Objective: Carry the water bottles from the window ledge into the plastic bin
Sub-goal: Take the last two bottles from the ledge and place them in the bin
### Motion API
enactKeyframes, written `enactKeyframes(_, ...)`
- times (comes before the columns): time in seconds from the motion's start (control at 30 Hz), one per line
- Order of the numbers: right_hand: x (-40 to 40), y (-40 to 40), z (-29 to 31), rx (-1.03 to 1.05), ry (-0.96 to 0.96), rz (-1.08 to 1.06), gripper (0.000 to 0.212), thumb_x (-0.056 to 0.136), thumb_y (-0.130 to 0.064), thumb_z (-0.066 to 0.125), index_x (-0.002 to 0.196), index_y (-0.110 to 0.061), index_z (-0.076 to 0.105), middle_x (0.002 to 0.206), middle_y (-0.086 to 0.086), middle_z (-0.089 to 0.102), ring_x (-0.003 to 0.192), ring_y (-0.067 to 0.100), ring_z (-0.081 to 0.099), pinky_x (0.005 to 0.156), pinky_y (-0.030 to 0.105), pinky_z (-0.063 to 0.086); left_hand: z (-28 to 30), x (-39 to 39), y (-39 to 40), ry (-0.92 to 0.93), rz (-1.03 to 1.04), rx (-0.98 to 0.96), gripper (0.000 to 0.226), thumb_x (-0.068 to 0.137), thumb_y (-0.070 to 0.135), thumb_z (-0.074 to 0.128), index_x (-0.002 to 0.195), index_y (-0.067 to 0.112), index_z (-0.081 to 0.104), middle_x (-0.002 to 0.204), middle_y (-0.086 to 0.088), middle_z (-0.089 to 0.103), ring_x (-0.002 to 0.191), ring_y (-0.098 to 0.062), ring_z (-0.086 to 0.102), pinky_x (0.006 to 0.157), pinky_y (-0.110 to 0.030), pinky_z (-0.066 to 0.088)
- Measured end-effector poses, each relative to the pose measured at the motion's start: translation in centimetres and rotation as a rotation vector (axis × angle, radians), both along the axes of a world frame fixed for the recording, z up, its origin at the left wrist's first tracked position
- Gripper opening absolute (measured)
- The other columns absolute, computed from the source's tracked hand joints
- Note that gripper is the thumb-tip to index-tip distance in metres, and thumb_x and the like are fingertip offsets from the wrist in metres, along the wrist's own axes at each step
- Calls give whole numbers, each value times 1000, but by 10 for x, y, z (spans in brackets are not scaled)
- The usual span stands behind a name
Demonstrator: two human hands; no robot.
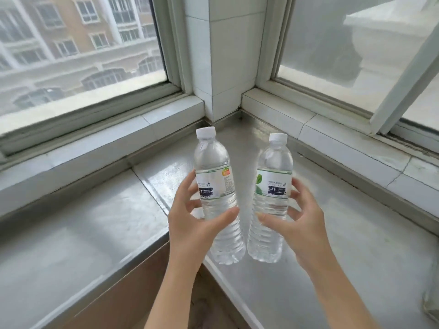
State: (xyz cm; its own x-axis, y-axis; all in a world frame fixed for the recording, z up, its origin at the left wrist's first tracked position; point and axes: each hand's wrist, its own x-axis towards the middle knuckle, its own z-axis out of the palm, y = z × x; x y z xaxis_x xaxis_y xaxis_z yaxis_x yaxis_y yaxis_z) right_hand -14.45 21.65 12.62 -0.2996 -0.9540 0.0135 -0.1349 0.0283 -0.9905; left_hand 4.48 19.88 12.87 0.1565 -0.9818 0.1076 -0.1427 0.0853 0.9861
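- Clear plastic, white caps: I see two water bottles over the corner of the grey window ledge (95,222), one in each of my hands.
- My left hand (190,224) comes up from the lower middle of the frame, forearm nearly vertical, palm turned toward the right. Its fingers (190,184) curl behind the left water bottle (215,186) at the label, and the thumb presses across the front below the label. The grasp is closed around the bottle.
- The left water bottle tilts, its cap leaning to the left and its base swung toward the other bottle.
- My right hand (304,222) reaches in from the lower right, forearm slanted up and to the left, palm facing left. Its fingers wrap the far side of the right water bottle (273,186) at the label, thumb laid on the ribbed part in front. It too is gripping.
- The right water bottle stands closer to upright, cap tipped slightly right.
- The two bases sit just beside each other above the ledge's inner edge; I cannot tell whether either touches the ledge.
- Behind, a white tiled pillar (223,55) divides two windows.
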Motion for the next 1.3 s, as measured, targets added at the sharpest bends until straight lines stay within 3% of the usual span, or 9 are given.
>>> enactKeyframes(0.2, 60, 27, 22, -23, -11, 242, 92, 56, -9, 91, 130, -41, 47, 113, -17, 62, 96, 2, 66, 89, 40, 54, 20, 62, 66, -34, 199, -58, 98, 52, 24, 97, 133, 49, 47, 119, 20, 63, 95, 0, 64, 73, -27, 60)
enactKeyframes(0.37, 125, 45, 37, -63, -20, 451, 95, 54, -9, 91, 132, -39, 46, 114, -15, 61, 94, -3, 65, 75, 21, 53, 33, 120, 121, -48, 383, -87, 93, 54, 24, 96, 121, 60, 43, 117, 24, 62, 96, 8, 61, 78, -28, 58)
enactKeyframes(0.43, 155, 57, 44, -81, -30, 532, 94, 54, -9, 91, 131, -40, 46, 113, -14, 62, 95, 1, 66, 70, 19, 54, 36, 146, 146, -53, 456, -95, 95, 54, 23, 96, 123, 60, 42, 119, 22, 62, 96, 6, 62, 77, -28, 58)
enactKeyframes(0.6, 240, 102, 54, -132, -56, 742, 92, 54, 0, 89, 119, -51, 48, 110, -9, 63, 94, 10, 69, 71, 33, 58, 43, 215, 220, -45, 633, -104, 100, 53, 24, 96, 132, 52, 43, 120, 25, 59, 97, 8, 60, 74, -24, 59)
enactKeyframes(0.73, 319, 152, 57, -123, -58, 924, 98, 53, -2, 90, 130, -45, 45, 115, -6, 62, 99, 9, 68, 72, 29, 58, 49, 277, 296, -36, 782, -95, 96, 51, 21, 97, 125, 57, 46, 119, 24, 61, 95, 8, 61, 68, -16, 57)
enactKeyframes(0.87, 403, 216, 60, -97, -90, 1102, 96, 52, -1, 90, 121, -52, 47, 116, -9, 60, 97, 4, 67, 71, 27, 57, 52, 339, 382, -39, 946, -93, 93, 51, 16, 97, 116, 60, 46, 114, 23, 62, 90, 11, 62, 64, -6, 50)
enactKeyframes(1.03, 496, 305, 63, -93, -134, 1308, 94, 54, 11, 85, 120, -43, 47, 110, -6, 61, 83, 2, 70, 58, 17, 55, 50, 405, 494, -99, 1161, -98, 95, 49, 19, 97, 126, 52, 52, 114, 22, 64, 97, -1, 64, 69, -19, 55)
enactKeyframes(1.2, 574, 383, 66, -105, -154, 1532, 96, 54, 11, 85, 127, -38, 47, 111, -1, 62, 85, 11, 72, 62, 23, 57, 52, 442, 594, -119, 1376, -100, 95, 51, 18, 96, 130, 49, 53, 114, 24, 65, 96, 3, 63, 68, -10, 52)
enactKeyframes(1.3, 618, 428, 69, -119, -167, 1678, 94, 52, 6, 88, 120, -45, 49, 105, -10, 66, 89, 16, 72, 68, 31, 59, 53, 455, 646, -83, 1523, -118, 93, 49, 20, 97, 122, 58, 53, 109, 34, 63, 96, 7, 62, 66, -10, 50)
